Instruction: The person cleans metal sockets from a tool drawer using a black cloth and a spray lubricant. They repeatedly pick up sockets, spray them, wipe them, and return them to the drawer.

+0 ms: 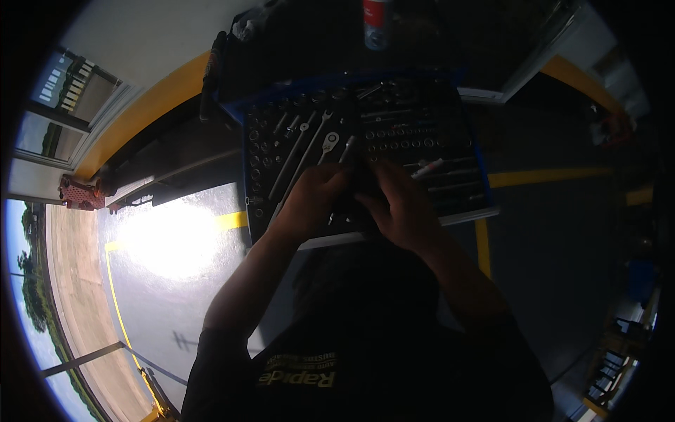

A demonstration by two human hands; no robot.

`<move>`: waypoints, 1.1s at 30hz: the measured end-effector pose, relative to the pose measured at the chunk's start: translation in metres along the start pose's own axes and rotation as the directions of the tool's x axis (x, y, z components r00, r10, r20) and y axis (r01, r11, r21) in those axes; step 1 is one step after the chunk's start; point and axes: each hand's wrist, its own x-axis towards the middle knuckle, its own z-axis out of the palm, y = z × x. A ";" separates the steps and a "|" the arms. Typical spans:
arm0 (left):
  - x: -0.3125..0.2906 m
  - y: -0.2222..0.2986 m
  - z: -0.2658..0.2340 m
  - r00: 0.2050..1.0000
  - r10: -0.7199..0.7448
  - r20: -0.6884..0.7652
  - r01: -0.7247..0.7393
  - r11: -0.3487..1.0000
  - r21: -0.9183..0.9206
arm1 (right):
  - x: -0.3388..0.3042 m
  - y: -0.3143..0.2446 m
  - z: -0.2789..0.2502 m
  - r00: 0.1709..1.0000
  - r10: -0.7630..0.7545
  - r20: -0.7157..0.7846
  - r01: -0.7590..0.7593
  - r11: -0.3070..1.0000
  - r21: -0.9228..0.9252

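Both hands are close together over a tool drawer (485, 211) whose dark insert holds sockets, ratchets and wrenches. My left hand (309, 200) is closed, its thumb toward the middle. Just beyond its fingertips shows a shiny metal cylinder (350, 144), socket-like; whether the hand grips it or it lies in the insert, I cannot tell. My right hand (404, 204) has its fingers bent inward and its thumb pointing at the left hand. Deep shadow between the hands hides what they hold. A ratchet (330, 143) and a long combination wrench (325, 121) lie beyond the left hand.
Rows of sockets (401, 132) fill the drawer's right half, with a white marker-like tube (427, 169) nearer. On the dark cabinet top stands a red-labelled bottle (376, 24). Yellow lines (482, 246) cross the grey floor, and strong sunlight glares at left.
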 end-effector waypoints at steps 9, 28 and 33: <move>-0.015 -0.001 0.006 0.997 0.061 -0.055 -0.057 0.996 0.069 | 0.003 -0.020 -0.006 0.922 0.382 0.069 -0.365 0.793 0.489; -0.018 -0.020 -0.010 0.979 0.158 -0.125 -0.193 0.918 -0.346 | -0.011 -0.021 -0.004 0.605 0.663 0.441 -0.590 0.002 0.807; -0.027 -0.019 -0.008 0.974 0.041 -0.224 -0.106 0.952 -0.287 | -0.009 -0.002 0.012 0.831 0.408 0.377 -0.373 -0.093 0.923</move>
